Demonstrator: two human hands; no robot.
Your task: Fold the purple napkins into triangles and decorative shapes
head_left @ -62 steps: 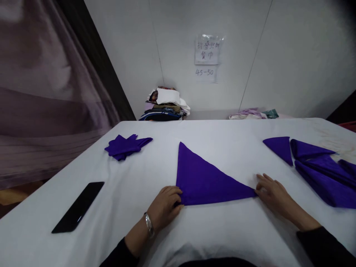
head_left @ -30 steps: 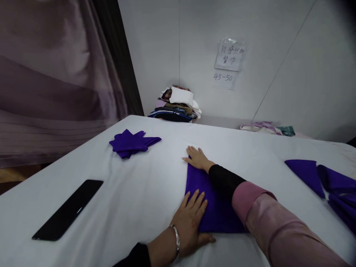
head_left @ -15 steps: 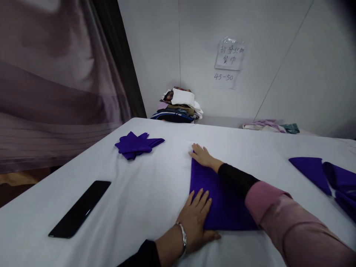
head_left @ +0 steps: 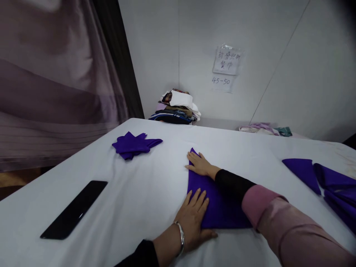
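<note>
A folded purple napkin (head_left: 219,207) lies on the white-covered table in front of me, its far corner pointing away. My left hand (head_left: 193,215), with a silver bangle at the wrist, rests flat on its near left edge, fingers spread and thumb along the bottom edge. Farther up, my right hand (head_left: 198,163) presses flat on the napkin just below the far tip, fingers apart. Neither hand grips anything. My right forearm hides part of the napkin's right side.
A purple cloth folded into points (head_left: 133,144) lies at the far left, above a black phone-like slab (head_left: 75,211). More purple napkins (head_left: 304,172) are at the right. Beyond the table are a clothes pile (head_left: 178,107) and handwritten paper signs (head_left: 226,61); a curtain (head_left: 55,85) hangs left.
My right hand has slid slightly down from the napkin's far tip, which now shows above the fingers. My left hand stays on the edge. The view has shifted a little.
</note>
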